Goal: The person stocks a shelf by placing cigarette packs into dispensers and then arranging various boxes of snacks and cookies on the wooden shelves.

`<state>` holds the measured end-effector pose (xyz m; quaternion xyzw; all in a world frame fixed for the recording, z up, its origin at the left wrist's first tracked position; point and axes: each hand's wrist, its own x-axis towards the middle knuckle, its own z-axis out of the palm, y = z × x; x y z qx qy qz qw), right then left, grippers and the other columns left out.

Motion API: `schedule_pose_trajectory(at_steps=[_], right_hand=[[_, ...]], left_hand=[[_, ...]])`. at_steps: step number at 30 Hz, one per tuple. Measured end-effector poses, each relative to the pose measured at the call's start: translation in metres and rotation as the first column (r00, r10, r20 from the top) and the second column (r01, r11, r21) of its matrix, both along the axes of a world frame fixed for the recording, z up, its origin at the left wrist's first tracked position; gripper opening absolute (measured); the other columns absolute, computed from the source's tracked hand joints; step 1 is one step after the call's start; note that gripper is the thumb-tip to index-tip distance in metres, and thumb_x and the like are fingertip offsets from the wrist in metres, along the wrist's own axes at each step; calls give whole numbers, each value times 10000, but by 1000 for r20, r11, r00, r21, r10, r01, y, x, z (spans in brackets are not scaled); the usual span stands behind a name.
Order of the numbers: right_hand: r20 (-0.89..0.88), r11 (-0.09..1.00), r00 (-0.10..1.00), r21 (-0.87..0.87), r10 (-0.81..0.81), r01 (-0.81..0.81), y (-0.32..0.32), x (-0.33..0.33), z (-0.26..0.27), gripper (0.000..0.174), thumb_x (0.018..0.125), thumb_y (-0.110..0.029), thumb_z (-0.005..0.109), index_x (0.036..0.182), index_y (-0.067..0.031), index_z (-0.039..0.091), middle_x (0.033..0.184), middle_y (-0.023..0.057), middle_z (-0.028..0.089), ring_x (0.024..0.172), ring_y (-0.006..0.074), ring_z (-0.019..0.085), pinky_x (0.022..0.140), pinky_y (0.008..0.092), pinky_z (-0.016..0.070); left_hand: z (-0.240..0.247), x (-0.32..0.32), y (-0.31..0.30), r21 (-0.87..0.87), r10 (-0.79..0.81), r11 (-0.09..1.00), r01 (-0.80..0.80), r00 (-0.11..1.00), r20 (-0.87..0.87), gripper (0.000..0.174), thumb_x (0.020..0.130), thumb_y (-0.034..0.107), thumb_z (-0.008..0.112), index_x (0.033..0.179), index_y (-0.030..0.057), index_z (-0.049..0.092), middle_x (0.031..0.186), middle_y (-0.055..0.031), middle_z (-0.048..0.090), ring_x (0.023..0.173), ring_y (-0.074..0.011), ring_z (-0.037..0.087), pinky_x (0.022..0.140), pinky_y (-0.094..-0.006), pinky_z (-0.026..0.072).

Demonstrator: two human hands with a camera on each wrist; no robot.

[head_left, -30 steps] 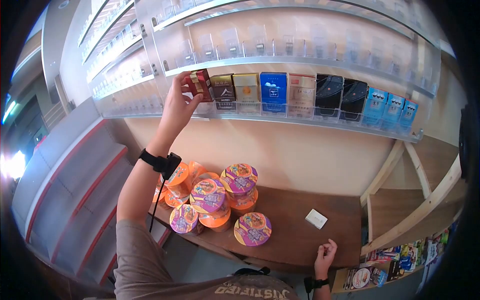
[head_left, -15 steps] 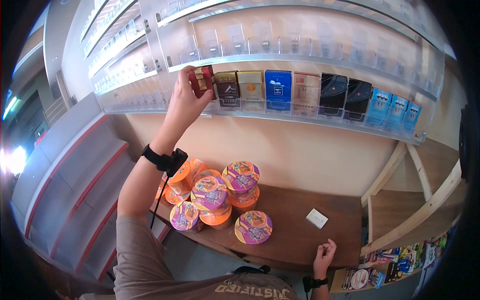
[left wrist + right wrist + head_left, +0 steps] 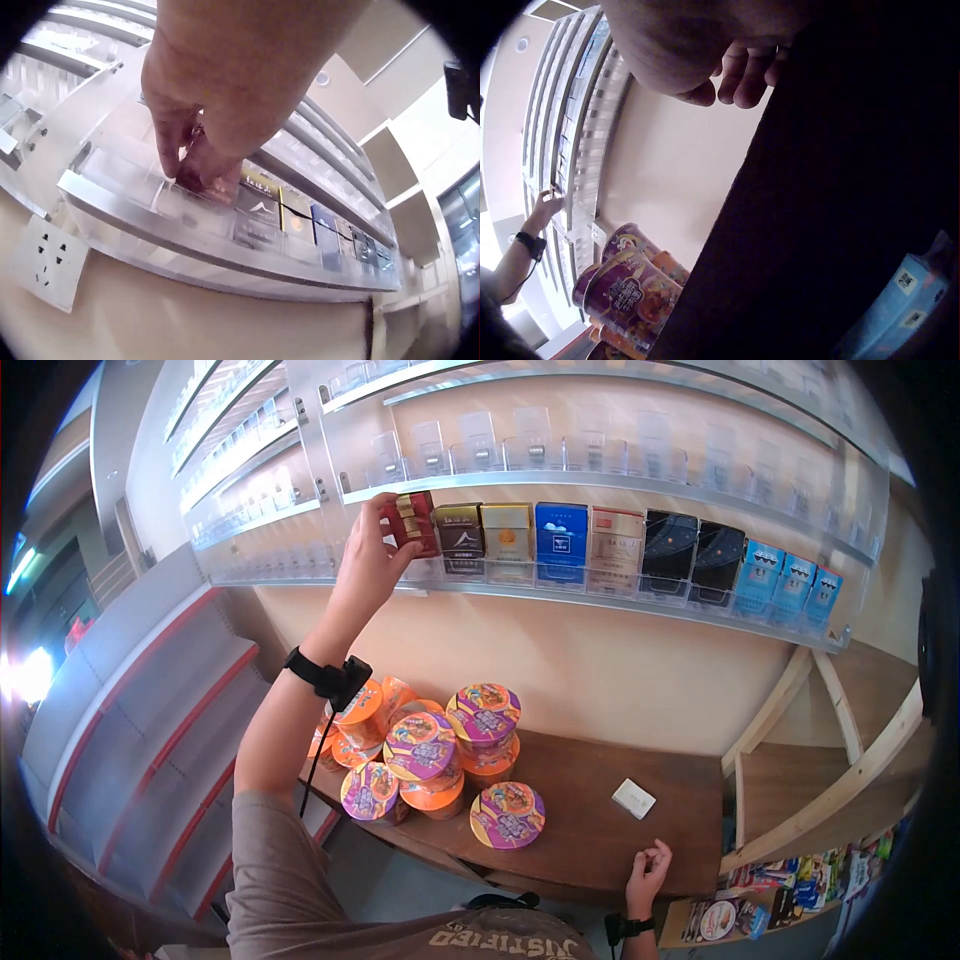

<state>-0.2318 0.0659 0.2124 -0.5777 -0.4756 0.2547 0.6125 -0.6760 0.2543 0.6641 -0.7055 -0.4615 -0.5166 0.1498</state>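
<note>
One red pack (image 3: 413,520) was pinched between the thumb and fingers of the left hand (image 3: 365,565) at the left end of the clear shelf (image 3: 620,602). Nine further packs stood in the same row. The right hand (image 3: 650,863) lay loosely curled and empty at the tabletop (image 3: 590,845) edge. One white box (image 3: 633,798) lay nearby, and the stacked noodle cups (image 3: 420,745) were too overlapped to count.
</note>
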Motion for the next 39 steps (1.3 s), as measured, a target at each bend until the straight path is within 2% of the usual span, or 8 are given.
schedule_pose_trajectory(at_steps=[6,15,18,20,24,29,33,39], right_hand=[[-3,1000,1000,-12,4,-4,0,1,-3,375,915,-16,564,1272,-4,448,873,34,488,812,139,473,785,286,404],[1,1000,1000,-10,1,-1,0,0,0,379,914,-14,560,1274,-2,445,872,32,488,814,138,472,790,285,401],[-1,1000,1000,2,5,-5,0,0,-2,381,911,-11,559,1274,0,444,873,31,489,813,138,472,790,284,400],[-1,1000,1000,15,6,-6,1,0,-4,383,909,-10,559,1275,1,444,873,30,489,813,138,472,789,284,398],[2,1000,1000,10,-6,6,0,0,-3,381,906,-7,561,1270,-2,447,863,24,487,802,131,469,765,277,399],[2,999,1000,30,-14,14,-1,1,-6,379,905,-9,564,1266,-4,449,851,24,484,788,126,467,742,271,400],[4,1000,1000,-4,5,-5,-1,1,-3,383,909,22,545,1276,-4,440,886,23,478,821,114,475,789,246,404],[14,1000,1000,-18,0,0,0,4,-9,364,920,3,555,1268,-7,448,891,18,478,820,112,473,787,246,409]], left_hand=[[2,-2,-6,-32,-78,997,76,996,-42,621,804,-33,701,1331,31,378,1235,-191,538,1042,-284,638,784,-337,576],[0,-10,5,-51,-85,995,81,994,-68,556,839,-38,681,1302,6,376,1246,-170,547,1076,-242,639,834,-323,566],[-2,-13,7,-10,-127,992,127,990,-64,579,824,-12,695,1311,9,384,1189,-200,578,1038,-286,648,808,-357,571],[-2,-13,6,-126,-79,989,72,995,-56,572,832,4,686,1315,14,380,1188,-208,580,1037,-298,648,818,-369,565],[-3,-14,8,-31,-127,992,125,990,-61,502,839,26,658,1284,21,426,1189,-199,581,1013,-304,648,805,-372,559],[4,-6,-1,254,273,945,-205,924,-267,383,814,51,598,1186,4,522,1172,-165,583,1060,-353,571,926,-425,473],[-3,0,2,202,257,959,-201,915,-311,427,795,44,585,1215,6,515,1176,-171,578,1115,-365,533,975,-443,432],[2,11,-3,360,302,920,-155,867,-397,488,785,40,565,1267,7,497,1205,-193,564,1138,-374,523,976,-451,430]])
